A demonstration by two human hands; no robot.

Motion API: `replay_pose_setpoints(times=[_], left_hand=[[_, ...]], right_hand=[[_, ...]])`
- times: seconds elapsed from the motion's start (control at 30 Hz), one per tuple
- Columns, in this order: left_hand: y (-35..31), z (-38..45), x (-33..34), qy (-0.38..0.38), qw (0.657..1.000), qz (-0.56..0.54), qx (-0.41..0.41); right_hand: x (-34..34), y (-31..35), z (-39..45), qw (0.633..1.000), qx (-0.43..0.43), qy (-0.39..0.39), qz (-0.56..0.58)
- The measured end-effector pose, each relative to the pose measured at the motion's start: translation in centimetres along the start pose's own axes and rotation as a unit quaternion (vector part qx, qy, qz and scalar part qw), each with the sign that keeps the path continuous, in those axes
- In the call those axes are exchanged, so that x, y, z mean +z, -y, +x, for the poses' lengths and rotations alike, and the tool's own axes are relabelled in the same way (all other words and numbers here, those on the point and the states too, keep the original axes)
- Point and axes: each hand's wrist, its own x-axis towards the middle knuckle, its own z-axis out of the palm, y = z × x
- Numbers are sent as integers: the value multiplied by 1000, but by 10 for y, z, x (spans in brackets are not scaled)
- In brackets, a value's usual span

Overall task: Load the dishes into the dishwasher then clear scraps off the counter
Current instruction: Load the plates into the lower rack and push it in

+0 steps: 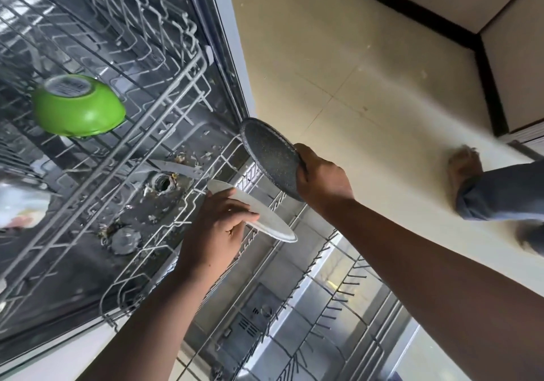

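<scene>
My left hand [215,227] grips a pale grey plate [273,221] by its edge, held tilted over the wire rack [182,133] of the open dishwasher. My right hand [321,174] grips a dark speckled plate [270,154] at its rim, held on edge just above and to the right of the pale plate. A green bowl [79,106] sits upside down in the rack at the left. A knife [176,168] lies below the rack wires, among food scraps on the dishwasher floor.
A lower rack with dark tines [332,301] extends over the open door at the bottom right. The cream tiled floor [368,86] lies to the right, with my foot and trouser leg [482,186] on it. Cabinet fronts [512,65] border the far right.
</scene>
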Motion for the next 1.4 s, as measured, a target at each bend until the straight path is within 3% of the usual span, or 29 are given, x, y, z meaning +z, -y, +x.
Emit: replay_pose_setpoints(times=[0.37, 0.5, 0.63, 0.7, 0.8, 0.93, 1.03, 1.23, 1.4], left_hand=[[0, 8, 2, 7, 999, 42, 7], [-2, 11, 2, -7, 999, 53, 12], [-3, 15, -1, 19, 998, 67, -8], [-3, 15, -2, 26, 997, 67, -3], [-4, 16, 1, 14, 996, 85, -10], [0, 17, 6, 36, 990, 102, -87], [10, -2, 12, 73, 978, 129, -143], [23, -63, 23, 165, 949, 159, -218], [30, -106, 31, 229, 929, 170, -236]], right_hand=[[26, -5, 18, 992, 76, 100, -6], [22, 9, -23, 994, -71, -72, -36], [28, 18, -67, 983, -172, 44, 43], [35, 19, -74, 983, -180, 20, -12], [43, 21, -67, 986, -159, -28, -38], [37, 23, -52, 998, -38, 17, -38], [26, 25, -46, 999, 0, 25, -35], [33, 23, -32, 1000, -4, -23, -18], [41, 21, -22, 999, 11, 6, -30]])
